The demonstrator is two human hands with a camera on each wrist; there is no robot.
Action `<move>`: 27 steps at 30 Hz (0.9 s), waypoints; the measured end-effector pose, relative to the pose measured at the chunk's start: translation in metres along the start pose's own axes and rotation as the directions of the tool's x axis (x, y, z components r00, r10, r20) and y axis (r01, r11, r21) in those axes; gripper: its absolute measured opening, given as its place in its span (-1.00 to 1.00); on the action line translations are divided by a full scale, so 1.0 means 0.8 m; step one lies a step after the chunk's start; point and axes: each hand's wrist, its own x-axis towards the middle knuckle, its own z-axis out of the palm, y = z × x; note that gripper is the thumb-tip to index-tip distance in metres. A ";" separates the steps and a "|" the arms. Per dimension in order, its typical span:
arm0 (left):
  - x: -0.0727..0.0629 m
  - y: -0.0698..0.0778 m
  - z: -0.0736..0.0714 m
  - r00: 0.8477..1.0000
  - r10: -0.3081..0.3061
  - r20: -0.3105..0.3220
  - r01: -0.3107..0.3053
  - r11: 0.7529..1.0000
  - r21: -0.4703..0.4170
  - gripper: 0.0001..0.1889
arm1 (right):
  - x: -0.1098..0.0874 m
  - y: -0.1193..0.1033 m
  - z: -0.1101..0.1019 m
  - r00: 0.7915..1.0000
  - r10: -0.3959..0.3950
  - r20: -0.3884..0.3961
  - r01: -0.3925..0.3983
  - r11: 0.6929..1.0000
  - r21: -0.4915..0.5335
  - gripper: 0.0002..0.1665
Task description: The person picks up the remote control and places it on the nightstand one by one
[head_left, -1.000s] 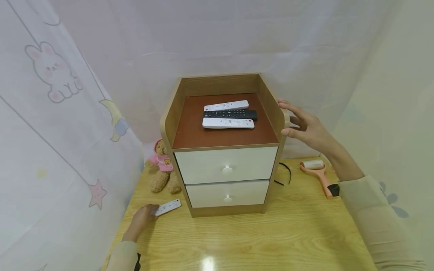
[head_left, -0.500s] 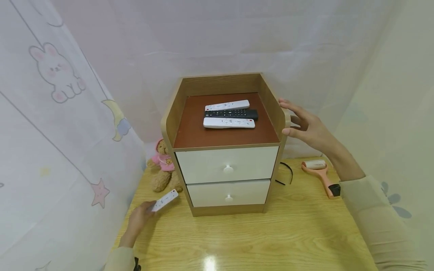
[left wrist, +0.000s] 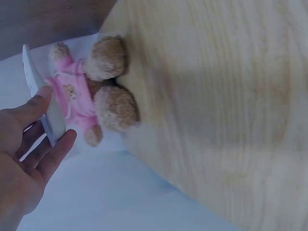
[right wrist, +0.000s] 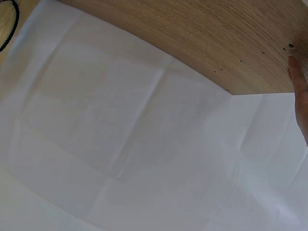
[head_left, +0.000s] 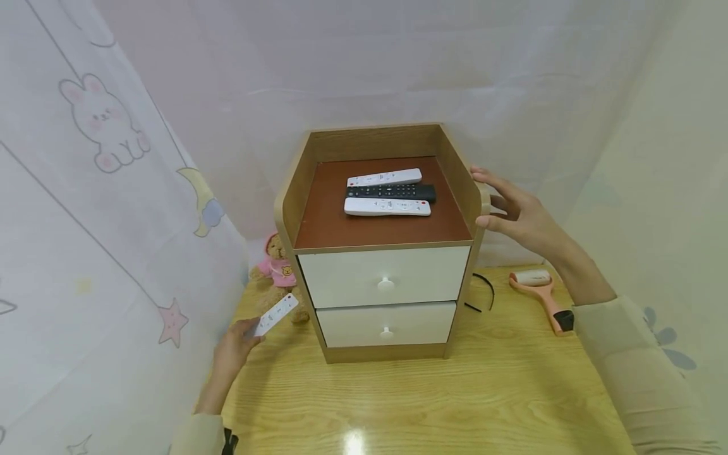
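Observation:
My left hand [head_left: 234,349] pinches a white remote control [head_left: 277,314] by one end, thumb on one side and fingers on the other. In the left wrist view that remote [left wrist: 44,98] is raised above the table, in front of a teddy bear [left wrist: 72,94] in a pink hoodie. My right hand [head_left: 520,216] rests its fingertips against the outer right side of a small wooden cabinet [head_left: 480,199]. On the cabinet's brown top lie a black remote [head_left: 392,193] and two white remotes, one behind it [head_left: 385,177] and one in front [head_left: 388,206].
Two white drawers, upper [head_left: 364,281] and lower [head_left: 364,325], are closed in the cabinet. Right of it lie a black headband [head_left: 489,287] and an orange lint roller [head_left: 543,294] on the wooden table [head_left: 432,404]. Printed curtains [head_left: 125,253] hang around the table.
My left hand has lifted the white remote from the table beside the bear and tilted its far end upward. My right hand stays against the cabinet's side.

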 end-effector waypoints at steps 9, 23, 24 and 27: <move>0.022 0.037 -0.046 0.986 0.016 -0.168 -0.010 0.999 0.036 -0.49 | 0.000 -0.002 0.002 1.000 -0.003 0.001 0.003 1.000 -0.002 -0.17; 0.054 0.100 -0.117 0.922 0.138 -0.361 -0.135 0.990 0.034 -0.46 | 0.000 0.001 -0.001 1.000 0.010 0.005 -0.010 1.000 -0.015 -0.17; 0.056 0.104 -0.122 0.915 0.147 -0.375 -0.143 0.989 0.040 -0.47 | 0.000 0.001 -0.001 1.000 0.009 0.005 -0.009 1.000 -0.014 -0.17; 0.062 0.116 -0.138 0.894 0.173 -0.413 -0.161 0.985 0.064 -0.47 | -0.001 0.001 -0.001 1.000 0.011 0.005 -0.011 1.000 -0.009 -0.17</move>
